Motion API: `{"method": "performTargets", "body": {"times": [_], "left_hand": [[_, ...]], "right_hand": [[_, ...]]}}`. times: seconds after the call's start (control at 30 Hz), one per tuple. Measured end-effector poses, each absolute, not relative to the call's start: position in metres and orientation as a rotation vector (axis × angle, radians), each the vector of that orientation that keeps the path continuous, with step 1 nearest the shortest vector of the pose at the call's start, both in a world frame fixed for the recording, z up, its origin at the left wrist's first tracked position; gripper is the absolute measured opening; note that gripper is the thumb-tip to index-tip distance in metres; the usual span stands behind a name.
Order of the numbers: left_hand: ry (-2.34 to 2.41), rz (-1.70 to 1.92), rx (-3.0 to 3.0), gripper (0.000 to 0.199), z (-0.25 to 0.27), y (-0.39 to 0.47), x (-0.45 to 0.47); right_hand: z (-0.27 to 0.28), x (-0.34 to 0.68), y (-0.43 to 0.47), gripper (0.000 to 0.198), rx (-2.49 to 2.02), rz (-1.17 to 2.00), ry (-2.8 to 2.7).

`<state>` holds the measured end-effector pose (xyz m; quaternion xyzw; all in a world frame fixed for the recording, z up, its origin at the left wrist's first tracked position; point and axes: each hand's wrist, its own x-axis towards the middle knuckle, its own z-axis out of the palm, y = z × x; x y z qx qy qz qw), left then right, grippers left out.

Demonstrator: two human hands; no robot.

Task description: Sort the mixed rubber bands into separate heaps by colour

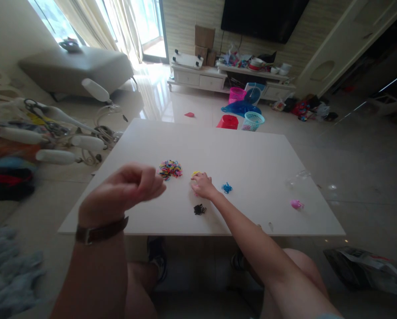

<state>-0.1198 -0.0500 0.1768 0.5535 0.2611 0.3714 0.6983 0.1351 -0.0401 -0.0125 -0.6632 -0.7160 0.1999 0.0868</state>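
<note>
My left hand [137,182] is raised above the left part of the white table [248,155], its fingers curled into a loose fist and slightly blurred; what it holds, if anything, is hidden. Beyond it lies a mixed heap of small coloured rubber bands [171,169]. My right hand [202,185] is low over the table, fingers bent down together between small yellow bands [195,173] and pink bands [195,193], partly covering both. Whatever is at its fingertips is too small to make out. Blue bands [227,188] lie to its right, and black bands [199,209] nearer me.
Toward the table's right side are a pink item [297,204] and some clear plastic [298,178]. A red stool or bucket [228,122] and a light-blue basket [252,120] stand past the far edge. A white-armed lamp [95,91] is at left.
</note>
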Motion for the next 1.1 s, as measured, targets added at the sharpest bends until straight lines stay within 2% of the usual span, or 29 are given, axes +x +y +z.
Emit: {"method": "performTargets", "body": {"times": [0.07, 0.13, 0.27, 0.43, 0.53, 0.73, 0.93, 1.1], "left_hand": [[0.661, 0.911, 1.228, 0.038, 0.163, -0.030, -0.107], [0.950, 1.004, 1.270, 0.027, 0.135, -0.010, -0.097], [1.538, 0.772, 1.614, 0.019, 0.062, 0.013, -0.087], [1.663, 0.634, 1.937, 0.016, 0.009, 0.020, -0.068], [1.656, 0.505, 2.026, 0.017, -0.008, 0.026, -0.054], [1.723, 0.437, 2.175, 0.031, -0.032, 0.031, -0.044], [1.700, 0.428, 2.192, 0.017, -0.041, 0.036, -0.045], [1.705, 0.434, 2.128, 0.015, -0.042, 0.049, -0.048]], "right_hand": [[-0.011, 0.140, -0.038, 0.037, -2.028, 0.583, -2.024], [-0.008, 0.147, -0.039, 0.035, -2.060, 0.576, -1.964], [0.010, 0.161, -0.055, 0.025, -2.037, 0.490, -1.928], [0.041, 0.182, -0.097, 0.019, -1.944, 0.419, -1.904], [0.048, 0.196, -0.119, 0.018, -1.952, 0.393, -1.835], [0.043, 0.216, -0.137, 0.017, -2.016, 0.391, -1.898], [0.049, 0.219, -0.137, 0.017, -1.961, 0.449, -1.949], [0.054, 0.213, -0.133, 0.017, -1.916, 0.474, -1.947]]}}
